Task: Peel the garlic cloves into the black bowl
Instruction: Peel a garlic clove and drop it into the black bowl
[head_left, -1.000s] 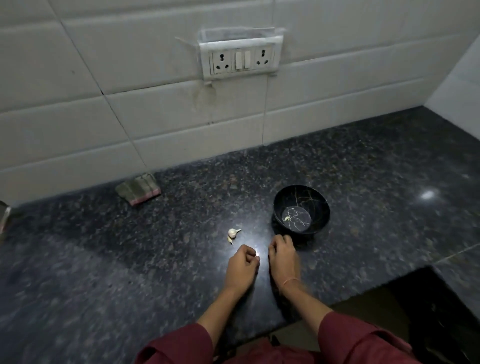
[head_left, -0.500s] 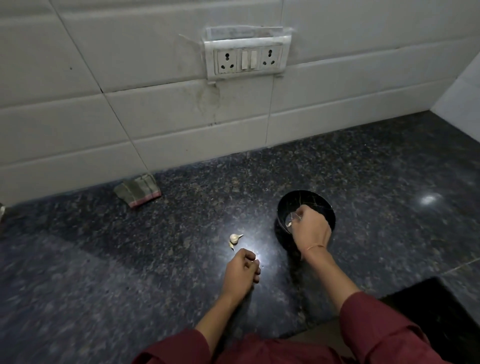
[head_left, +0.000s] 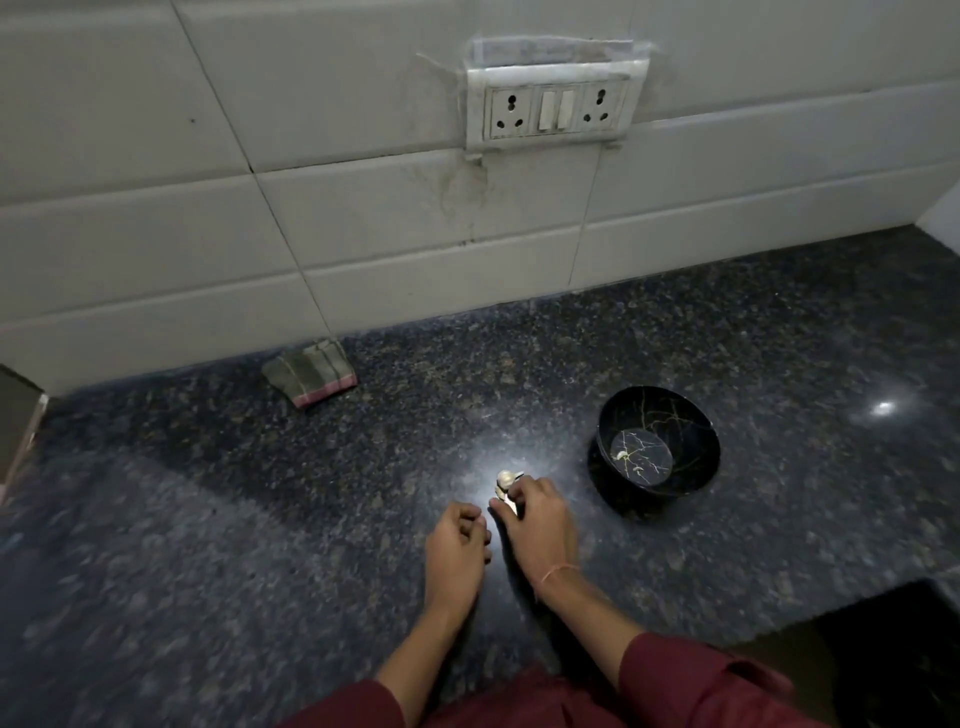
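Note:
The black bowl (head_left: 688, 434) with thin gold lines stands on the dark granite counter, right of my hands. One small pale garlic piece (head_left: 621, 456) lies on its bottom. Two unpeeled garlic cloves (head_left: 505, 480) lie on the counter to the left of the bowl, in a bright reflection. My right hand (head_left: 540, 519) rests on the counter with its fingertips pinched on the nearer clove. My left hand (head_left: 457, 551) sits just beside it, fingers curled in, and nothing shows in it.
A folded cloth (head_left: 311, 371) lies by the tiled wall at the back left. A switch and socket plate (head_left: 556, 109) is on the wall. A box-like object (head_left: 18, 426) is at the left edge. The counter drops away at the bottom right (head_left: 883, 654).
My right hand was over the bowl half a second ago; it has come back left and down onto the cloves. My left hand has hardly moved. The view has shifted closer.

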